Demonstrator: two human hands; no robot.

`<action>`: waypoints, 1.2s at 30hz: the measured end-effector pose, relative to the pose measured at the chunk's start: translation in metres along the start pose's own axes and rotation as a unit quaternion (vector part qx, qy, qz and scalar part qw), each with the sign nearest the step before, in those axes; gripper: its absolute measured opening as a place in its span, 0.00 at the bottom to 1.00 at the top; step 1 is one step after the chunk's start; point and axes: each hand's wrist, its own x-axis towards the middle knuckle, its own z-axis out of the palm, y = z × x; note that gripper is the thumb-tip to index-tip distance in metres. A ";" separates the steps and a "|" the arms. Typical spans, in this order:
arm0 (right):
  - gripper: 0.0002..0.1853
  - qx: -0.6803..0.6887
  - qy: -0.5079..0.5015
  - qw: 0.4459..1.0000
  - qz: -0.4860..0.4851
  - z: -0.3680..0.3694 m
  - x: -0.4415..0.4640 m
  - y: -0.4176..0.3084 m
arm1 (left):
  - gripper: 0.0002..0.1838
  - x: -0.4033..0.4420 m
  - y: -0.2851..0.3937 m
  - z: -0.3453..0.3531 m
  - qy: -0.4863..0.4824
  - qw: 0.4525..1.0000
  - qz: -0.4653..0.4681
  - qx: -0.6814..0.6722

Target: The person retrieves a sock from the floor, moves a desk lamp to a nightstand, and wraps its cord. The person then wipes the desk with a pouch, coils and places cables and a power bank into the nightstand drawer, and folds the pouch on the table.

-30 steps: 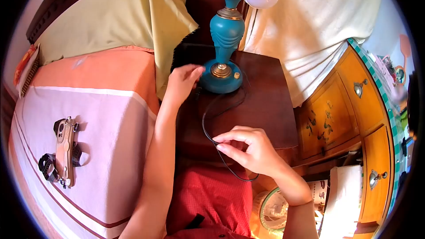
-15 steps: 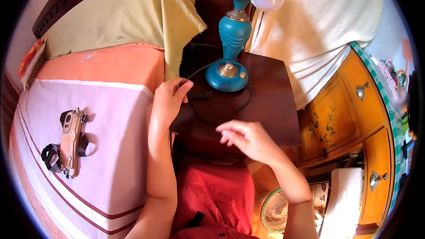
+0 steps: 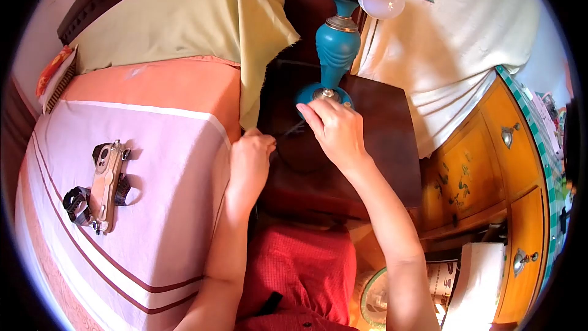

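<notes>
Right hand [image 3: 342, 138] just swung up to lamp [image 3: 338, 49], so we're at its base now, thumb off curled fingers. Left hand [image 3: 250, 159] dropped by nightstand [image 3: 383, 141] edge, fingers bunched; can't tell if we're pinching anything. Lamp's standing on nightstand.

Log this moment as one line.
left hand: at bed edge, grip unclear | right hand: at lamp base | lamp: standing on nightstand
</notes>
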 end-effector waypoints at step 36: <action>0.16 0.359 0.092 0.885 0.281 0.053 0.016 0.134 | 0.06 0.149 -0.032 0.119 0.015 0.943 -0.147 -0.298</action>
